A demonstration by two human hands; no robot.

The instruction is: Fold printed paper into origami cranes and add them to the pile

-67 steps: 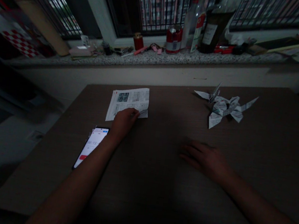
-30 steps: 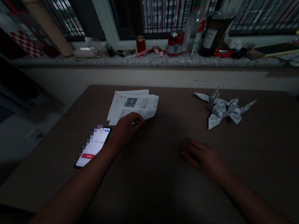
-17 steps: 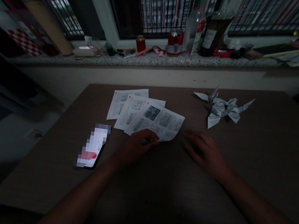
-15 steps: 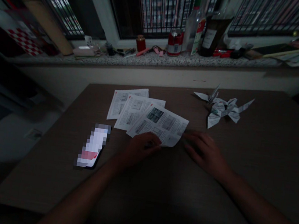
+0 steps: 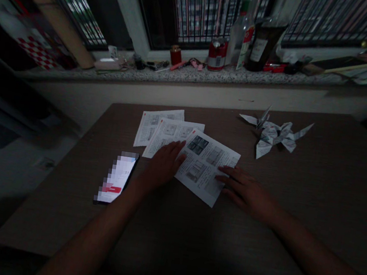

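A printed sheet of paper lies flat and tilted on the dark table, with small pictures and text on it. My left hand rests along the sheet's left edge, fingers stretched out, partly over the second printed sheet beneath. On the right edge of the front sheet, my right hand lies with its fingers apart, fingertips touching the paper. A third printed sheet shows behind the other two, at the upper left. Neither hand is closed round anything.
Folded paper cranes sit at the table's back right. A lit phone lies left of my left forearm. Along the granite windowsill stand a red can, a clear bottle and a dark bottle.
The front sheet has shifted right and towards me, and its curled near edge now lies flat. My left hand has moved up and left; my right hand has come onto the paper.
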